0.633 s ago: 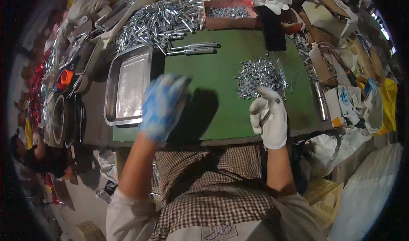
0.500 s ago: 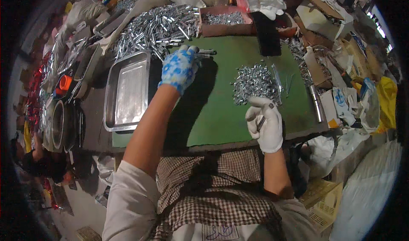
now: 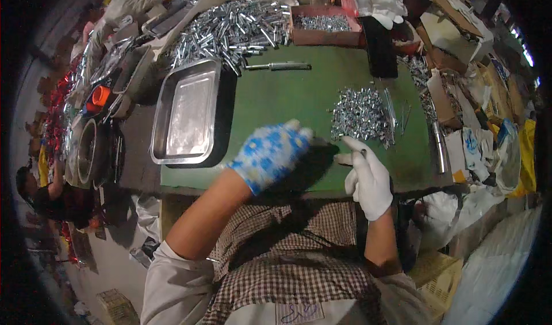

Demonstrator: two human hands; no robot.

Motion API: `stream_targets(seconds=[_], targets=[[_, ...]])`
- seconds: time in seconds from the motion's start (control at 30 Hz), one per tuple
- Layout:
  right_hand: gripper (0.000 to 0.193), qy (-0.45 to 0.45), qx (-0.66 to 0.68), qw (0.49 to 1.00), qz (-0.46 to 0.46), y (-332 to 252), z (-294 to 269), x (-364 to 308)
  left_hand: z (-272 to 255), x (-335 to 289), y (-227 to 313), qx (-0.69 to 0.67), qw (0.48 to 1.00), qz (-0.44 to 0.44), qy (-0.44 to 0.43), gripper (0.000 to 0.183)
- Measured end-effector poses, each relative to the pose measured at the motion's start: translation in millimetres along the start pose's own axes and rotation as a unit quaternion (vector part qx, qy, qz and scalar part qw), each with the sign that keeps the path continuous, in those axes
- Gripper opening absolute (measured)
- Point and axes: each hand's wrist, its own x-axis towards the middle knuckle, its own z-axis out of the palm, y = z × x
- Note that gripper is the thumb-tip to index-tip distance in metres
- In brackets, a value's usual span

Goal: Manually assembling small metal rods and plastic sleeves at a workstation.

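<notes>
My left hand (image 3: 275, 154), in a blue-and-white patterned glove, hovers over the green mat (image 3: 282, 98) near its front edge. Its fingers are pressed together and point at my right hand; what they hold, if anything, is hidden. My right hand (image 3: 371, 182), in a white glove, is closed just in front of a heap of small metal fasteners (image 3: 361, 113). The dark tip of a slim metal rod (image 3: 363, 151) shows between its fingers. Farther back a silver metal tube with a thin shaft (image 3: 282, 66) lies on the mat, touched by neither hand.
A steel tray (image 3: 185, 115) stands at the left. Behind it rises a pile of metal tubes (image 3: 233, 29), beside a reddish box of small parts (image 3: 325, 29). White gloves (image 3: 376, 0) lie at the back. Thin rods (image 3: 391, 115) flank the fastener heap. A metal cylinder (image 3: 439, 146) lies at the right edge.
My left hand has come back from the tube pile toward me and to the right, close to my right hand. The right hand has turned slightly, its fingers reaching more to the left.
</notes>
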Motion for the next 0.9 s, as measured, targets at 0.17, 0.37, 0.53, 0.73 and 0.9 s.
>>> stream_targets(seconds=[0.17,0.37,0.53,0.73,0.9], targets=[[0.033,-0.073,0.008,0.997,0.036,-7.5,-3.3,-4.7,-4.8,-18.8,28.6,-0.029,0.999,0.044,0.010,0.042],[0.025,-0.082,-0.068,0.993,0.048,-2.8,-4.3,-10.6,-2.4,-30.6,30.3,-0.112,0.993,0.035,0.017,0.054],[0.022,-0.074,-0.158,0.985,0.009,2.7,-7.9,-11.0,-1.3,-31.2,32.9,-0.142,0.990,0.014,-0.019,0.050],[0.020,-0.035,-0.136,0.984,-0.106,13.2,-13.3,-10.8,6.3,-30.7,34.1,-0.179,0.984,0.004,0.006,0.047],[0.018,-0.034,-0.154,0.983,-0.095,15.4,-18.1,-10.2,7.9,-28.0,38.5,-0.187,0.982,0.010,0.015,0.048]])
